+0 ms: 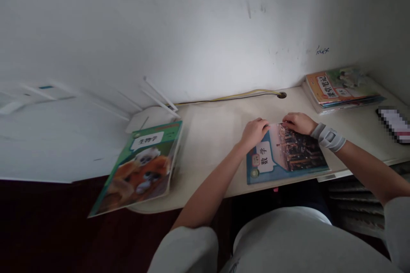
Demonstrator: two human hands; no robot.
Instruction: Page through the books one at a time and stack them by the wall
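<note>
A mathematics textbook (pixel 282 153) with a blue cover and a city-skyline picture lies sideways near the front edge of the desk. My left hand (pixel 255 132) is closed on its far left corner, fingers curled over the edge. Along the same far edge, my right hand (pixel 298 123) grips the book farther right, its fingertips partly hidden. A grey band with a small device (pixel 329 136) is around my right wrist. To the left, a green biology textbook (pixel 144 170) with orange monkeys on its cover lies at the desk's left end and juts past its edge.
At the back right is a stack of books (pixel 342 87) with an orange notebook on top. A phone (pixel 395 123) lies at the right. Yellow and black cables (pixel 224 97) run along the wall to a desk hole (pixel 282 94). White rods (pixel 160 96) stand at the back left.
</note>
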